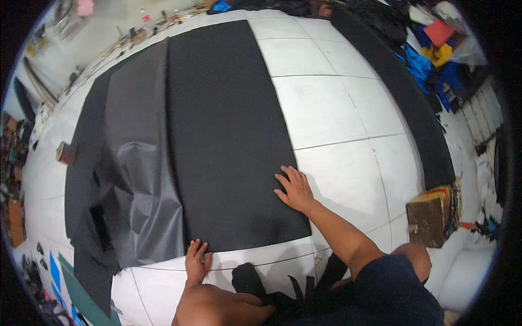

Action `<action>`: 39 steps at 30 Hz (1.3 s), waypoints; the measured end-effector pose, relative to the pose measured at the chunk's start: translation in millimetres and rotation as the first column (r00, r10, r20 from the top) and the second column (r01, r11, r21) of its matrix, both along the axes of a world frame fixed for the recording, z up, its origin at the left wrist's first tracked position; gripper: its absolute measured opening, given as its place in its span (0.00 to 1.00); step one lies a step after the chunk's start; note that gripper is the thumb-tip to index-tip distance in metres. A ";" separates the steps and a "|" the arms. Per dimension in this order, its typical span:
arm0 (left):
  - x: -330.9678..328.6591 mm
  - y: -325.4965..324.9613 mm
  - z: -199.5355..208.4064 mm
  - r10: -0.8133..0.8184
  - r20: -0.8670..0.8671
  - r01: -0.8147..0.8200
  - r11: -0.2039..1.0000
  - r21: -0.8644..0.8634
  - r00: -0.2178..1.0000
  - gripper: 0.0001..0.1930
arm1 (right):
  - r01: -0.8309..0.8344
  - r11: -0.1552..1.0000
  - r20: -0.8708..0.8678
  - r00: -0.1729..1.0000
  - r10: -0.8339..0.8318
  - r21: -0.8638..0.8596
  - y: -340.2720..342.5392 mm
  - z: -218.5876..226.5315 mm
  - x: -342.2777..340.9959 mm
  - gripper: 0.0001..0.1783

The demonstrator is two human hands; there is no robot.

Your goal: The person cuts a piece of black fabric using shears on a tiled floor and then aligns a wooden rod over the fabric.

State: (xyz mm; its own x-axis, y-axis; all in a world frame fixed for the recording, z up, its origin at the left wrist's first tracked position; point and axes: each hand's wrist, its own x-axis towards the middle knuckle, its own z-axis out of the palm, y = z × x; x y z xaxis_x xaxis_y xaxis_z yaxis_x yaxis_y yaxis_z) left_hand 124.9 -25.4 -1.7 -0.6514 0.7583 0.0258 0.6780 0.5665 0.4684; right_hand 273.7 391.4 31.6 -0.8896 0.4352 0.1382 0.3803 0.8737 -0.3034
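Observation:
A large black sheet of material (pixel 228 125) lies spread over the white tiled floor in front of me. Its left part is covered by a shinier dark grey layer (pixel 133 103), which is wrinkled toward its near end and has a raised fold along its right edge. My left hand (pixel 198 259) rests at the sheet's near edge, close to that fold, fingers stretched out. Farther right, my right hand (pixel 295 189) lies on the sheet's right edge with its fingers spread. Neither hand grips anything that I can see.
Another long black strip (pixel 402 98) runs along the right, with a worn block (pixel 429 217) at its near end. A small can-like object (pixel 65 153) stands by the left edge. Coloured cloths and bags (pixel 435 54) are heaped at the far right. Green sheet material (pixel 81 290) lies near left.

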 end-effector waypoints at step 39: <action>-159.0 96.4 238.3 0.080 0.223 -0.171 0.886 0.431 0.972 0.31 | -0.036 0.974 0.258 0.961 0.095 -0.224 -23.3 8.2 -23.9 0.30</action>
